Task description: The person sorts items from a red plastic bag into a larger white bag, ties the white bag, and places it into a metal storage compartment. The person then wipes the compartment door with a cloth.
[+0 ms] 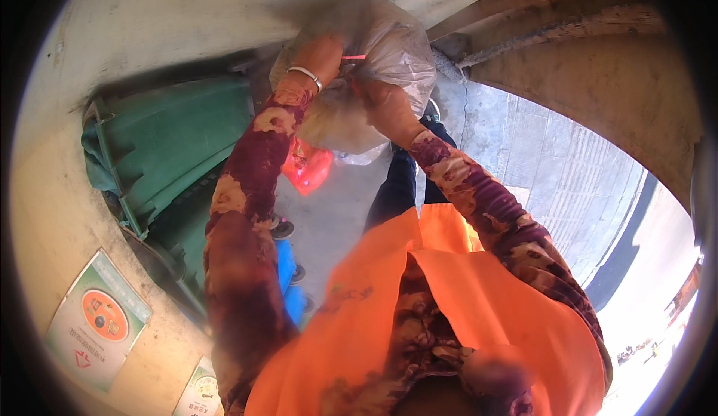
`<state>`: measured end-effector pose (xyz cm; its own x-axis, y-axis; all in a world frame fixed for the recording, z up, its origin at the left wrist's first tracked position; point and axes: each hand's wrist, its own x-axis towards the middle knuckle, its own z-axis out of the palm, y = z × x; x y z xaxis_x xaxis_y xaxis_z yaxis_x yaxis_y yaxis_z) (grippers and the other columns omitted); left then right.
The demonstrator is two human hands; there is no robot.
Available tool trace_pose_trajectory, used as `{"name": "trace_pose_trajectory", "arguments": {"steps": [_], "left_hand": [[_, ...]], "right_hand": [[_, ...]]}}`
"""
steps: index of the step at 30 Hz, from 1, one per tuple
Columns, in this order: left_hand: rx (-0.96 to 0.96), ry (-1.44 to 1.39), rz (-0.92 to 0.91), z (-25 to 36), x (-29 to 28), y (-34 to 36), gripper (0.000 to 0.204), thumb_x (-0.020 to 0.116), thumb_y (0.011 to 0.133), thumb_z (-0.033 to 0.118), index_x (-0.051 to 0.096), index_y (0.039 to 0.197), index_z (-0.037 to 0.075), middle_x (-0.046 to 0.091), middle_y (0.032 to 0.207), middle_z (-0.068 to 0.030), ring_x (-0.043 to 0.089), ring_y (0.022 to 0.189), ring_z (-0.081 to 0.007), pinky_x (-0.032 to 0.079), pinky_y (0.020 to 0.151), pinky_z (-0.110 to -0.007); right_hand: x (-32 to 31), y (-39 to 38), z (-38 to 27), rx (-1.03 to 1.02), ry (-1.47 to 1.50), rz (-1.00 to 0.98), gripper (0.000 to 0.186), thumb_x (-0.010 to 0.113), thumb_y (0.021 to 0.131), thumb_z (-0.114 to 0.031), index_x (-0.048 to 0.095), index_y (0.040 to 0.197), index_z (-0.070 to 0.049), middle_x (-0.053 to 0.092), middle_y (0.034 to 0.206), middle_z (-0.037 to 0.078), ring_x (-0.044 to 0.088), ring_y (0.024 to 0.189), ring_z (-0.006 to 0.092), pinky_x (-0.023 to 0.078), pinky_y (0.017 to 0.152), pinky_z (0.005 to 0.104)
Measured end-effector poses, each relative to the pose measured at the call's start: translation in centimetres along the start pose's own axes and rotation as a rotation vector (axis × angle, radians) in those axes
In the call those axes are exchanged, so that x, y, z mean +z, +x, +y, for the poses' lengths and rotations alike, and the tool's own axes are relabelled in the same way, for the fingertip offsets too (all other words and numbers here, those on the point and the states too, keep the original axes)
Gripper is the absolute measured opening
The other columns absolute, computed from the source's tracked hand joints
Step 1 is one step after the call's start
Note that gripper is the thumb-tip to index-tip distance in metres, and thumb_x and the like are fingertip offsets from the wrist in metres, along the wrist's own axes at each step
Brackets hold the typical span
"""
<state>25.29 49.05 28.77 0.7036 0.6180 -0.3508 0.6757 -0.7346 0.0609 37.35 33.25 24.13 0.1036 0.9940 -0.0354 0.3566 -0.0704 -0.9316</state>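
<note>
A large, full, pale translucent plastic bag (pixel 402 51) bulges in front of me at the top of the view. My left hand (pixel 323 56), a light bracelet at its wrist, is closed on the bag's upper left part, its fingertips hidden. Close by, my right hand (pixel 383 108) grips the gathered plastic near the middle, with its fingers partly out of sight. A thin pink strip (pixel 354 57) shows between the two hands. Below the bag, near my left forearm, hangs a bright red plastic bag (pixel 308 166).
Green wheeled bins (pixel 176 128) stand against the wall on the left. A blue object (pixel 288 278) with dark wheels is partly behind my left arm. Posters (pixel 97 322) are on the wall at lower left. Grey paving (pixel 550 154) stretches off to the right, past a wall opening.
</note>
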Motion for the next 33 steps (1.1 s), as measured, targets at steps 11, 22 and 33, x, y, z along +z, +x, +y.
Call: {"name": "trace_pose_trajectory", "arguments": {"steps": [11,22,33], "left_hand": [[0.065,-0.778,-0.169,-0.6,-0.1,1.7,0.015,0.063,0.092,0.022,0.063,0.096,0.007,0.069,0.086,-0.0079,0.066,0.080,-0.0238,0.049,0.070,-0.036],[-0.007,-0.744,-0.167,-1.8,2.5,1.3,0.025,0.070,0.089,0.026,0.059,0.092,0.005,0.068,0.081,-0.0037,0.063,0.077,-0.0116,0.048,0.069,-0.031],[0.025,-0.699,-0.450,-1.1,-1.0,1.8,0.024,0.074,0.082,0.021,0.075,0.100,0.005,0.074,0.088,-0.0065,0.064,0.081,-0.0113,0.050,0.076,-0.028]], "right_hand": [[-2.2,0.1,-0.5,0.258,0.247,0.059,0.010,0.061,0.087,-0.008,0.060,0.093,0.000,0.065,0.079,0.021,0.065,0.057,0.0351,0.051,0.054,0.0420],[-3.6,0.3,0.2,-0.114,0.041,0.065,0.013,0.059,0.083,-0.001,0.061,0.096,-0.001,0.063,0.087,0.020,0.063,0.081,0.0392,0.051,0.071,0.0422],[-3.6,3.6,-0.2,-0.356,-0.033,0.277,0.017,0.066,0.082,-0.003,0.058,0.097,-0.002,0.060,0.088,0.018,0.063,0.079,0.0410,0.052,0.067,0.0449]]}}
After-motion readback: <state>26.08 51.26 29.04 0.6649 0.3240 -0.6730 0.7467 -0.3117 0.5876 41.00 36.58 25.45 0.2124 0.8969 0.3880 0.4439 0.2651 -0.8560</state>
